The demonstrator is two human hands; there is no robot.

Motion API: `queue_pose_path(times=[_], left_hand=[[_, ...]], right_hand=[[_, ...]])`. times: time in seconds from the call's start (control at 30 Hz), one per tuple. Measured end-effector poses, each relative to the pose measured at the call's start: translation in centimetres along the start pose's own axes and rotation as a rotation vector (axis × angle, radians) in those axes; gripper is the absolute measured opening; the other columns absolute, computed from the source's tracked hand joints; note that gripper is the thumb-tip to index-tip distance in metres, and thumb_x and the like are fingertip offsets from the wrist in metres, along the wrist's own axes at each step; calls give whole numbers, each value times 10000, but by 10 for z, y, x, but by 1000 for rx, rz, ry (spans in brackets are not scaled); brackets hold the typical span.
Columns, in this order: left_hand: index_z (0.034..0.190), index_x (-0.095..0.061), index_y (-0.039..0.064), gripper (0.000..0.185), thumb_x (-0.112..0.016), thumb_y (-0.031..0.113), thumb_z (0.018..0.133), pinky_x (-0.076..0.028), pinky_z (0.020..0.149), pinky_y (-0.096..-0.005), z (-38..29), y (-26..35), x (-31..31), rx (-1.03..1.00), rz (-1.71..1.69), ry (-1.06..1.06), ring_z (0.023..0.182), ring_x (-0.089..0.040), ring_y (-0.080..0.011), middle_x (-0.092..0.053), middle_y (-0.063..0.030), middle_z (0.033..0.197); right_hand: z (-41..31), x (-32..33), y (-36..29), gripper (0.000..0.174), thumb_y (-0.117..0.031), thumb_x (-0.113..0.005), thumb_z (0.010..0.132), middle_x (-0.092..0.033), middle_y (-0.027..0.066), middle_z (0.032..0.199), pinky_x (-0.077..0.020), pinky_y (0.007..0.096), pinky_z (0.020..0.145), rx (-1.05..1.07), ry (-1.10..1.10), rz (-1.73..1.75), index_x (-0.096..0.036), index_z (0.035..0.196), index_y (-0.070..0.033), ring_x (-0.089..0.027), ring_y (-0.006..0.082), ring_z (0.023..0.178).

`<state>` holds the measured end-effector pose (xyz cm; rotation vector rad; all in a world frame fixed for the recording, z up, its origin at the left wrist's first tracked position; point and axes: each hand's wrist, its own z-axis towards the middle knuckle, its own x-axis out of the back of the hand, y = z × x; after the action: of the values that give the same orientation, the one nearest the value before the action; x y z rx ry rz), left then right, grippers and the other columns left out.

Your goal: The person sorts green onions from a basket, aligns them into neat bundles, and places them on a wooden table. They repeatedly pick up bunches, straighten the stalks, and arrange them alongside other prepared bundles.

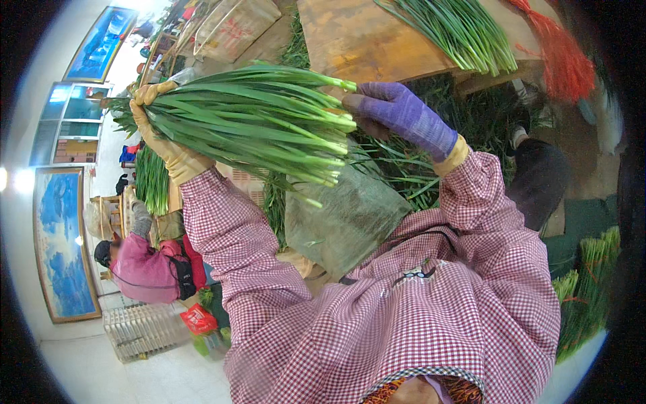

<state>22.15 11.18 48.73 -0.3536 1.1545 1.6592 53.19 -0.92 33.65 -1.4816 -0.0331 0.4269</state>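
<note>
My left hand [156, 126], in a cream rubber glove, grips a large bunch of garlic chives [252, 116] by its leafy end. The bunch is held up in the air, and its pale cut stem ends fan out to the right. At those ends is my right hand [398, 111], in a purple knit glove over a cream cuff. Its fingertips are bent beside the uppermost stems; whether they pinch one is unclear. Below the bunch, a greenish plastic sheet [343, 217] covers my lap.
Another chive bundle [454, 35] lies on the wooden table [363, 40], near red ties [565, 55]. Loose leaves [404, 171] are heaped under its edge. A person in pink [146, 267] works at left, beside a plastic crate [144, 328]. Tied bundles [590, 288] stand at right.
</note>
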Motion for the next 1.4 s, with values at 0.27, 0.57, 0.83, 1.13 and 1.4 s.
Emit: queue_pose_path(times=[0.27, 0.57, 0.83, 1.13, 1.4], left_hand=[[866, -561, 79, 182, -538, 241, 947, -481, 864, -352, -2, 9, -37, -284, 769, 185, 812, -573, -167, -579, -27, 806], [899, -643, 60, 237, -669, 294, 882, -498, 656, -291, 25, -84, -81, -513, 1003, 287, 703, -599, -141, -626, -19, 808], [1032, -621, 66, 239, -706, 223, 873, -453, 621, -220, 15, -154, -122, -347, 840, 205, 710, -557, -81, -607, 3, 828], [1139, -593, 67, 388, -769, 184, 813, -467, 751, -235, 2, -184, -135, -135, 762, 27, 872, -562, -105, -612, 17, 1008], [1235, -534, 67, 566, -810, 229, 768, -468, 843, -273, -8, -170, -99, 199, 815, -62, 972, -549, -129, -595, -15, 1081]], right_hand=[[-48, 48, 61, 415, -279, -678, 840, -593, 153, 1125, -472, 366, 881, 6, -149, -1339, -570, 1178, -65, -584, 282, 1039], [10, -54, -64, 933, -249, -847, 639, -465, 215, 1366, -369, 387, 1056, 666, 372, -848, -364, 1400, -9, -462, 342, 1267], [48, -77, -81, 875, -167, -743, 674, -438, 237, 1352, -424, 468, 937, 666, 795, -940, -287, 1415, -76, -508, 417, 1132], [37, -25, -76, 668, -125, -732, 765, -647, 132, 1076, -505, 351, 839, 469, 470, -383, -420, 1347, -20, -620, 240, 991], [19, -1, -84, 397, -181, -717, 815, -661, 47, 1025, -500, 287, 813, 147, 94, -169, -608, 1157, -10, -611, 130, 890]])
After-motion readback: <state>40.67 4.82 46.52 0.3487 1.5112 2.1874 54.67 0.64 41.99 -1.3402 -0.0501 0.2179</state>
